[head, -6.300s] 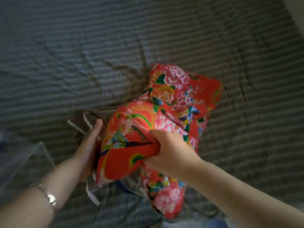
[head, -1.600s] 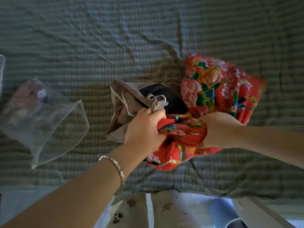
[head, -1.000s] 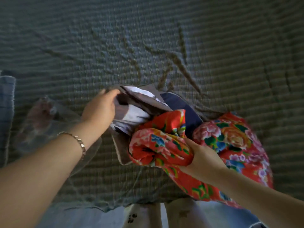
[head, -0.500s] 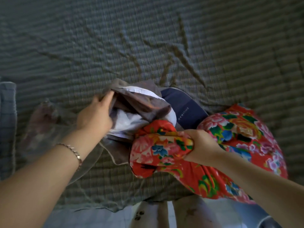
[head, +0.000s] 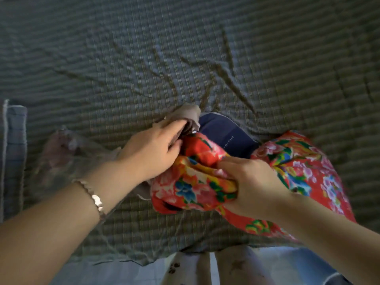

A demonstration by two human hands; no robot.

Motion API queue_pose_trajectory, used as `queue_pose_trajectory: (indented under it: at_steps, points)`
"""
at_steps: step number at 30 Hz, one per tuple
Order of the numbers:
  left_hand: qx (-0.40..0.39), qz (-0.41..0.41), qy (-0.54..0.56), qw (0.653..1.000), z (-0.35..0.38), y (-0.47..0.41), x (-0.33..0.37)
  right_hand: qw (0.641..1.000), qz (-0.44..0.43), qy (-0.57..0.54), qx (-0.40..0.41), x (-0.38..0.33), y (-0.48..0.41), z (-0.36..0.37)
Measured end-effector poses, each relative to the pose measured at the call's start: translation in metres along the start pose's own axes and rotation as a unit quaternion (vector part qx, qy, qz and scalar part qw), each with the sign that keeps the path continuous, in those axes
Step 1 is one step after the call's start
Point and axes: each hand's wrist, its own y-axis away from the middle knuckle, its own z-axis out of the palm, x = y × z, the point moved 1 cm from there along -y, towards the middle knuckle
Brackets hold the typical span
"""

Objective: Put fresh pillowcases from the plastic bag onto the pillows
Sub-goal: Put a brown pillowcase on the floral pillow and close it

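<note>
A red floral pillowcase (head: pixel 292 169) lies bunched on the checked bed sheet (head: pixel 185 48). My right hand (head: pixel 248 186) grips its gathered open end. A dark blue pillow (head: pixel 224 134) shows between the red cloth and a crumpled grey-brown cloth (head: pixel 188 116). My left hand (head: pixel 152 149), with a bracelet on the wrist, lies over the grey-brown cloth with its fingers curled onto it at the edge of the red fabric. A clear plastic bag (head: pixel 61 157) lies flat on the bed to the left, partly under my left forearm.
A blue quilted edge (head: pixel 14 140) shows at the far left. The bed's near edge runs along the bottom, with pale patterned trouser legs (head: pixel 197 268) below it. The wrinkled sheet stretches away beyond the pillow.
My left hand has moved right over the grey-brown cloth toward the red pillowcase. My right hand keeps its grip on the bunched red opening. The white lining is now covered.
</note>
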Motion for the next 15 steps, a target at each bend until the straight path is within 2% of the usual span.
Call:
queue_pose_trajectory:
  at_steps: [1,2,5,6,8,10,13,15]
  points:
    - [0.016,-0.009,-0.005,1.000,0.004,-0.002,0.007,1.000,-0.014,-0.005,-0.020,-0.001,0.000,0.008]
    - [0.040,0.021,-0.016,0.999,0.007,-0.003,0.011,0.999,-0.014,-0.015,-0.028,-0.001,0.000,0.014]
    - [0.058,0.203,-0.047,0.976,0.016,0.010,0.026,0.994,0.087,-0.062,0.015,0.008,-0.003,0.024]
    - [0.045,0.239,-0.047,0.969,0.020,0.018,0.028,0.988,0.127,-0.075,0.042,0.013,-0.004,0.026]
    - [0.031,0.270,-0.021,0.962,0.022,0.030,0.036,0.977,0.173,-0.107,0.071,0.021,-0.007,0.029]
    - [0.033,0.287,0.024,0.957,0.025,0.036,0.043,0.970,0.185,-0.148,0.052,0.027,-0.010,0.031]
    - [0.060,0.311,0.040,0.948,0.030,0.035,0.057,0.981,0.145,-0.122,-0.039,0.030,-0.015,0.033]
    - [0.080,0.301,0.033,0.950,0.032,0.035,0.060,0.979,0.134,-0.151,-0.020,0.033,-0.016,0.035]
